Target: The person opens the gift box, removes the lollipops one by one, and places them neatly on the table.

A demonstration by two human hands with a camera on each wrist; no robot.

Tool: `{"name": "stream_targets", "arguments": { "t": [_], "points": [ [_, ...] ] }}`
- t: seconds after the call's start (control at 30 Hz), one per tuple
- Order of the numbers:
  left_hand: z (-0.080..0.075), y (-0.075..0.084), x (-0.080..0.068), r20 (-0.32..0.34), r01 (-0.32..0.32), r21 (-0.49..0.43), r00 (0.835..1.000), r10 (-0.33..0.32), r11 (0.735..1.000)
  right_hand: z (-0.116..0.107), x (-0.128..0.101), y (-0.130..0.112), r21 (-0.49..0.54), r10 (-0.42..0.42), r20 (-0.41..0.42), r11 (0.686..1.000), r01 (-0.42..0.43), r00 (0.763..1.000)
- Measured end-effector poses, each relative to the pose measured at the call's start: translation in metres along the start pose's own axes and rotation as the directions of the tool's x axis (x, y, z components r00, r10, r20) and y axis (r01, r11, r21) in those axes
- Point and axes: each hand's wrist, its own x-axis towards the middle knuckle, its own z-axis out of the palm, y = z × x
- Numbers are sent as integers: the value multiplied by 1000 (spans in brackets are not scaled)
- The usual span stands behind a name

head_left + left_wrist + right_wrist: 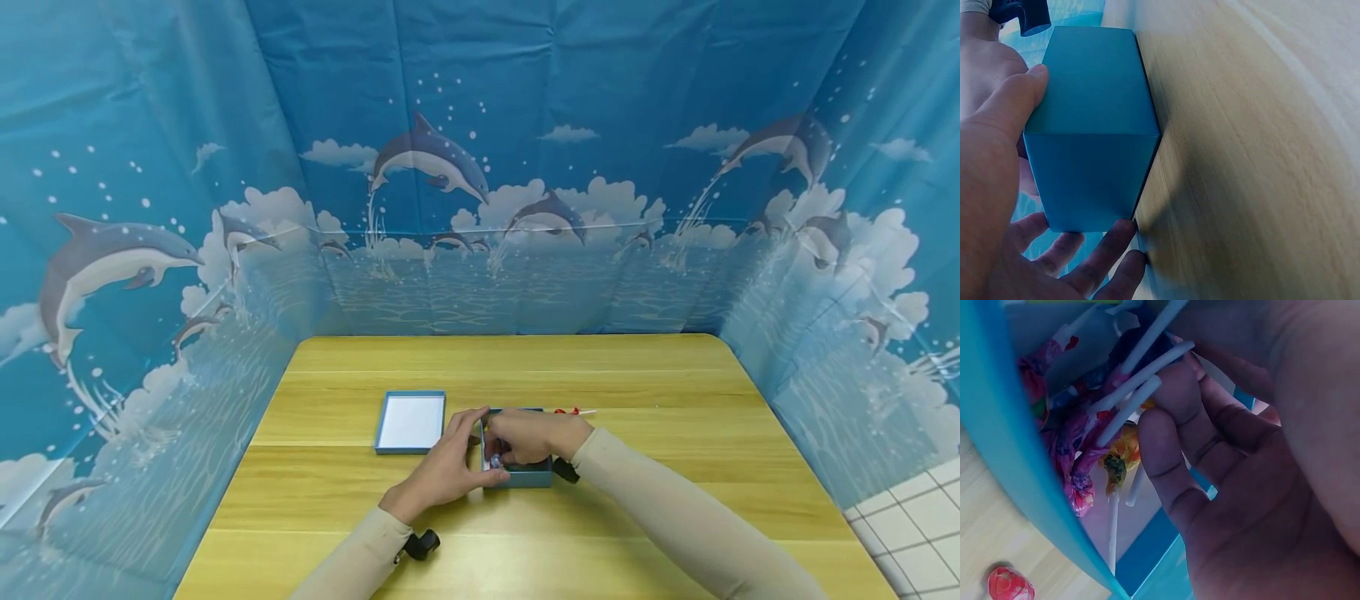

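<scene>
My left hand grips the blue box from its left side. Its thumb lies at the near rim, and the index finger reaches the far left corner. The right hand is down inside the box, its fingers bent among several wrapped lollipops with white sticks. A dark blue lollipop is at its fingertips, pinched there; the thumb is mostly hidden. Beside the fingers are a yellow lollipop and purple-pink lollipops. In the head view a bluish wrapper shows below the right fingers.
The box's lid, blue-rimmed with a white inside, lies left of the box. A red lollipop lies on the wooden table just beyond the box's far right corner. Dolphin-printed curtains hang around the table.
</scene>
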Motion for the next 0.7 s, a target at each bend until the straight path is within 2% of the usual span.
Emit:
{"name": "stream_targets", "arguments": {
  "t": [0.27, 0.7],
  "points": [
    [0, 0, 0, 4, -2, 1, 1000, 2, 1000, -3, -5, -2, 57, -1, -14, 998, 2, 1000],
    [0, 2, -1, -6, -4, 10, 1000, 4, 1000, -9, -19, 6, 159, -9, -130, 987, 30, 991]
  ]
}}
